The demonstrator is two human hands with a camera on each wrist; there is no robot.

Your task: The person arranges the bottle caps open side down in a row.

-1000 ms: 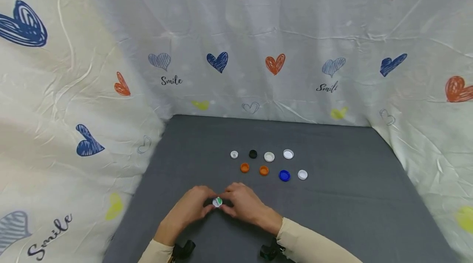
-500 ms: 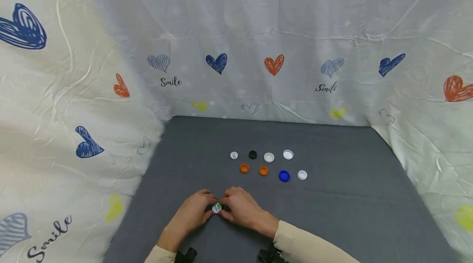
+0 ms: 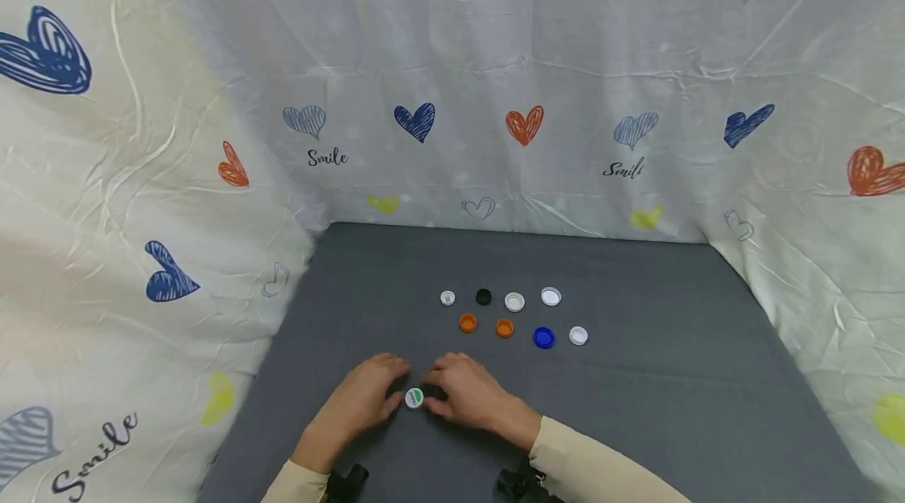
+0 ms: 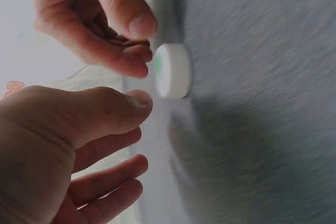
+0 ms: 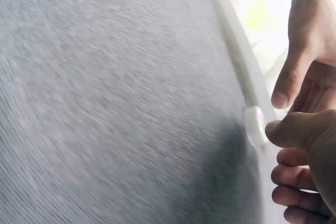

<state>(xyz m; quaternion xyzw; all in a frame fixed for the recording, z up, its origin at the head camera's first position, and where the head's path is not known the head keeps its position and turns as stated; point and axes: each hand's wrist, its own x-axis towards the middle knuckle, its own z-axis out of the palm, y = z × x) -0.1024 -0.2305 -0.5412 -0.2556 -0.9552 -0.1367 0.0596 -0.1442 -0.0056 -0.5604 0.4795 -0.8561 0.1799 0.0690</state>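
A white bottle cap with green print on its top [image 3: 414,398] lies on the grey cloth between both hands. My left hand [image 3: 368,395] is just to its left, fingers relaxed and holding nothing. To the right of the cap, my right hand [image 3: 468,391] hovers with loosely bent fingers, also holding nothing. The left wrist view shows the white cap [image 4: 176,71] resting flat, with a gap between it and the fingertips. In the right wrist view the cap [image 5: 254,125] is partly covered by the right thumb.
Farther back lie several caps in two rows: white [image 3: 448,298], black [image 3: 484,296] and more white ones behind; orange [image 3: 468,323], blue [image 3: 544,337] and white [image 3: 578,335] in front. A heart-printed curtain [image 3: 467,165] borders the grey table [image 3: 672,330].
Both hands have let go of the white cap and spread slightly apart. The cap, tilted half a second ago, now lies flat with its printed top upward.
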